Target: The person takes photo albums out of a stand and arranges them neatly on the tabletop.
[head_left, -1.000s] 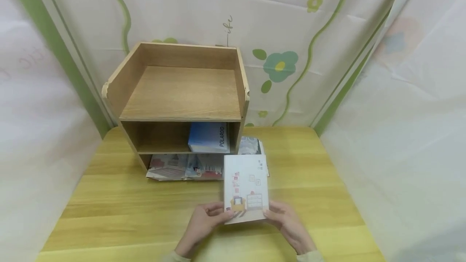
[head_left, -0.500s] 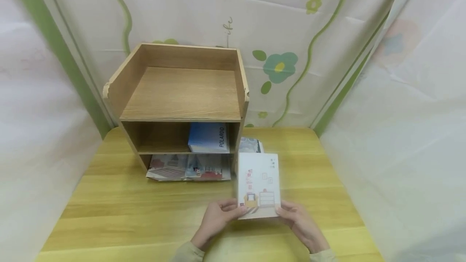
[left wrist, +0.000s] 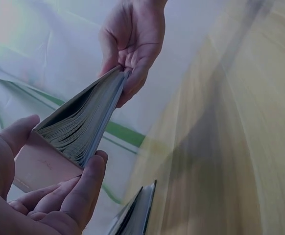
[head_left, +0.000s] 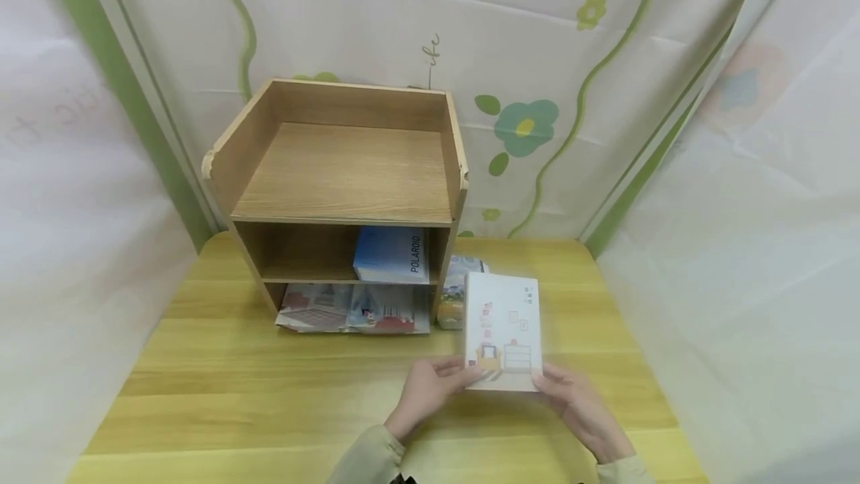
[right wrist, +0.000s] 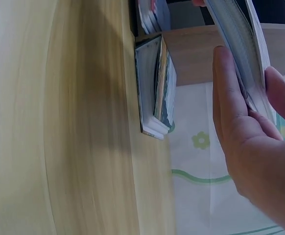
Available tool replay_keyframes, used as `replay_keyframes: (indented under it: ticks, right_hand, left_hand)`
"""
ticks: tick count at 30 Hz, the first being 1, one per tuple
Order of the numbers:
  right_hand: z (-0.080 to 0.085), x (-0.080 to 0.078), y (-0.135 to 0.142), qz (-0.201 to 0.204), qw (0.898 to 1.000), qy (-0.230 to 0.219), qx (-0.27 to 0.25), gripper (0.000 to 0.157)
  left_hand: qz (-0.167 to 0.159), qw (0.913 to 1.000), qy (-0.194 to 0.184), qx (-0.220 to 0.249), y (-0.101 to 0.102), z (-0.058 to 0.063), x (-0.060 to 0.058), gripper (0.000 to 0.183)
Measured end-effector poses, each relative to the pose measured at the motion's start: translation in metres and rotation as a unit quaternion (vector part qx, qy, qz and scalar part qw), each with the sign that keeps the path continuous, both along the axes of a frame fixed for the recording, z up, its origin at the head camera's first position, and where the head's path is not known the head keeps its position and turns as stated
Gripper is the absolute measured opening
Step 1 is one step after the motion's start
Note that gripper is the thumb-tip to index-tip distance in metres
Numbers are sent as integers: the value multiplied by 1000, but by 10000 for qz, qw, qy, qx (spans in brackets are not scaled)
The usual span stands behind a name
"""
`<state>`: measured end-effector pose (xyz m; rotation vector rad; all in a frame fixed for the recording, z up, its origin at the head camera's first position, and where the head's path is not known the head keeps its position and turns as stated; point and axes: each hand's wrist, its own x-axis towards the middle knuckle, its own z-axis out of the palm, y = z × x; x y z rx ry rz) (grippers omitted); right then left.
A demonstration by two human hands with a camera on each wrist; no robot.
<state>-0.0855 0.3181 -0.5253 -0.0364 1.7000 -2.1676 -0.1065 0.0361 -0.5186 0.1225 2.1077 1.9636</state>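
Note:
A thick white book [head_left: 504, 334], its cover printed with a little room scene, hangs above the table, tilted toward me. My left hand [head_left: 433, 387] pinches its lower left edge, thumb on the front cover. At the lower right edge my right hand [head_left: 574, 398] grips it the same way. Seen from the left wrist, the book's pages [left wrist: 74, 129] gape a little between the covers, and both hands hold it. In the right wrist view the right hand [right wrist: 250, 117] has its thumb on one cover and its fingers on the other.
A wooden shelf unit [head_left: 349, 170] stands at the back left. A blue POLAROID book [head_left: 386, 252] sits in its middle level; several printed books [head_left: 349, 308] fill the bottom. More stacked books [right wrist: 154, 88] lie right of the shelf, partly behind the held book. Curtains [head_left: 376, 28] enclose the wooden table [head_left: 269, 409].
Both hands have carried the book to the right and slightly away from me, from in front of the shelf to in front of the stacked books. The grip stays the same.

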Motion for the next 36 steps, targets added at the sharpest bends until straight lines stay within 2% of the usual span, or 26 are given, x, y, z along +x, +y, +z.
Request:
replay_keyframes:
  ticks: [5, 13, 20, 25, 30, 36]
  right_hand:
    - [2, -2, 4, -157, 9998, -88, 71, 34]
    - [0, -9, 12, -362, 9985, -174, 369, 39]
    - [-2, -10, 23, -424, 9981, -332, 299, 39]
    - [-7, -14, 32, -208, 9986, -287, 380, 39]
    - [-13, -17, 44, 75, 9993, -120, 359, 39]
    - [-17, -20, 62, 245, 9993, -192, 205, 37]
  left_hand:
    - [-26, 10000, 1, 49, 9, -2, -5, 61]
    - [-36, 9997, -86, -208, 23, -8, -21, 62]
    - [-269, 9995, -122, -141, 32, -11, -24, 62]
    - [-655, 9976, -184, 143, 34, -11, -27, 58]
    - [-981, 9924, -408, 626, 40, -15, -31, 56]
    - [-1052, 9872, -649, 1012, 56, -24, -35, 59]
